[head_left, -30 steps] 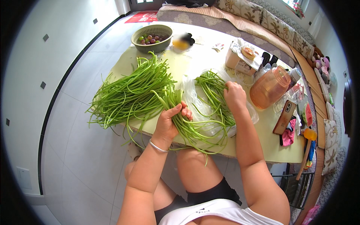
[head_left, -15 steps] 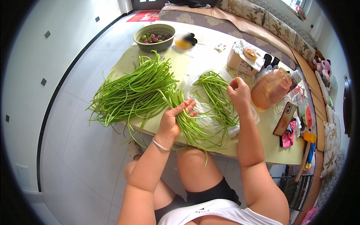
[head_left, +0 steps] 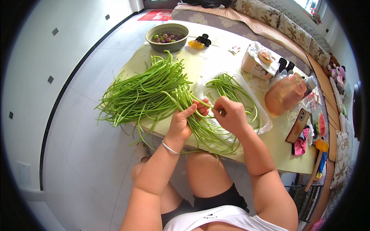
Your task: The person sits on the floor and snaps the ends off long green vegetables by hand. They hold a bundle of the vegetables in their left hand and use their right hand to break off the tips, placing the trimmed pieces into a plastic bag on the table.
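A small bunch of garlic scapes (head_left: pixel 186 99) lies in my left hand (head_left: pixel 186 117), its fingers curled round the long green stems and a bracelet on the wrist. One stem runs out from the bunch to my right hand (head_left: pixel 228 113), whose thumb and forefinger pinch its end close by. On the table to the left spreads a big heap of garlic scapes (head_left: pixel 146 90). Behind my right hand, more scapes (head_left: pixel 231 86) rest on a clear plastic bag (head_left: pixel 266 119). The lower stems of the held bunch hang over the table's near edge.
A green colander (head_left: pixel 167 45) of grapes stands at the far left, beside hair clips (head_left: pixel 200 41). To the right are a tissue box (head_left: pixel 257 66) with a pastry on top, a pink jug (head_left: pixel 284 95), a phone (head_left: pixel 298 126) and a mallet-like tool (head_left: pixel 317 159).
My right hand has come left and down from over the bag to the stem beside my left hand. My left hand still holds the bunch.
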The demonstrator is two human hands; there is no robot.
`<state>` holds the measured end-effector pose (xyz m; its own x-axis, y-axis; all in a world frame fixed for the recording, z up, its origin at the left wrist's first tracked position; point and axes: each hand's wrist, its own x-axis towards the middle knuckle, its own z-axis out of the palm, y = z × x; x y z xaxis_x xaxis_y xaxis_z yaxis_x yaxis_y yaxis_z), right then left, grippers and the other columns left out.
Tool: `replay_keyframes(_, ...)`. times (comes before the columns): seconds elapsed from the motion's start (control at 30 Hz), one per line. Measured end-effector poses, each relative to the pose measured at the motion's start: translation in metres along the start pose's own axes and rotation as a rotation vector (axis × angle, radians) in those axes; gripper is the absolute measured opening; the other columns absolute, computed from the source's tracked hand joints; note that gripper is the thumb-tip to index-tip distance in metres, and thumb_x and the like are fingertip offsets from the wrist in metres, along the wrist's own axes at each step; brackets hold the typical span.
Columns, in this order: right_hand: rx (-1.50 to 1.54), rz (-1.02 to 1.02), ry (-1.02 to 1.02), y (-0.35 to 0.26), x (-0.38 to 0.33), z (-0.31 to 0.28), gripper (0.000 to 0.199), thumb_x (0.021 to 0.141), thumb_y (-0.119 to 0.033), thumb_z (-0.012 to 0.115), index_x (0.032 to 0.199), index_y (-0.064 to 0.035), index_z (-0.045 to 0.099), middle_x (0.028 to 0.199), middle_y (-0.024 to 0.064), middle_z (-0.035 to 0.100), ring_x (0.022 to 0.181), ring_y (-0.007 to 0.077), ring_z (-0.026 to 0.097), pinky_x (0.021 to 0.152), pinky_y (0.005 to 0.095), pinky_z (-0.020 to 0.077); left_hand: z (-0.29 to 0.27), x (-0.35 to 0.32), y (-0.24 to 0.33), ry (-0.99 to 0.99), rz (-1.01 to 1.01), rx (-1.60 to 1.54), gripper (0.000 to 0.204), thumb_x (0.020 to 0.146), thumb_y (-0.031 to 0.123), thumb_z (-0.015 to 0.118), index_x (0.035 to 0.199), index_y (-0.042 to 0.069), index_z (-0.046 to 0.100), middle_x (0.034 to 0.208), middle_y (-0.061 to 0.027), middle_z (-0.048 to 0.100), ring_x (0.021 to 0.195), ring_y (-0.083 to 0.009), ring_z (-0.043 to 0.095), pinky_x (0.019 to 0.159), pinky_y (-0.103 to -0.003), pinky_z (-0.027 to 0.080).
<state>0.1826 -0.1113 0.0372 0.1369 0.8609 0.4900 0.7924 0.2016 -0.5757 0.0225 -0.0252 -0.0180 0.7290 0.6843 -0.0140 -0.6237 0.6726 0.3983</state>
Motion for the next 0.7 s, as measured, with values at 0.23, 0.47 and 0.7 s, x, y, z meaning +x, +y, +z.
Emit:
replay_keyframes(0.23,-0.019,-0.108,-0.327,-0.007,0.003,0.001,0.018,0.081,-0.012,0.067,0.095,-0.0093,0.057,0.076,0.0075,0.066,0.070,0.0288,0.065,0.060,0.0380,0.0509,-0.010,-0.002,0.000,0.140,0.045,0.021,0.007,0.090,0.007,0.062,0.097,0.005,0.061,0.093,-0.0153,0.069,0.092,-0.0266,0.066,0.083,-0.039,0.052)
replay_keyframes(0.47,-0.178,0.075,-0.081,0.040,0.011,-0.016,0.017,0.073,0.001,0.059,0.087,-0.0092,0.060,0.074,0.0115,0.061,0.072,0.0333,0.061,0.061,0.0408,0.0467,-0.002,-0.008,0.036,-0.144,0.098,-0.234,0.012,0.096,0.014,0.055,0.103,0.006,0.060,0.078,-0.0017,0.051,0.064,-0.0099,0.049,0.071,-0.030,0.048)
replay_keyframes(0.7,-0.610,0.247,0.208,0.115,0.005,-0.015,0.025,0.079,-0.005,0.060,0.103,-0.0082,0.063,0.092,0.0110,0.064,0.093,0.0332,0.060,0.082,0.0426,0.0480,-0.008,-0.013,0.042,-0.208,0.027,-0.256,0.012,0.097,0.014,0.052,0.101,0.004,0.059,0.077,-0.0002,0.049,0.061,-0.0086,0.045,0.065,-0.027,0.045)
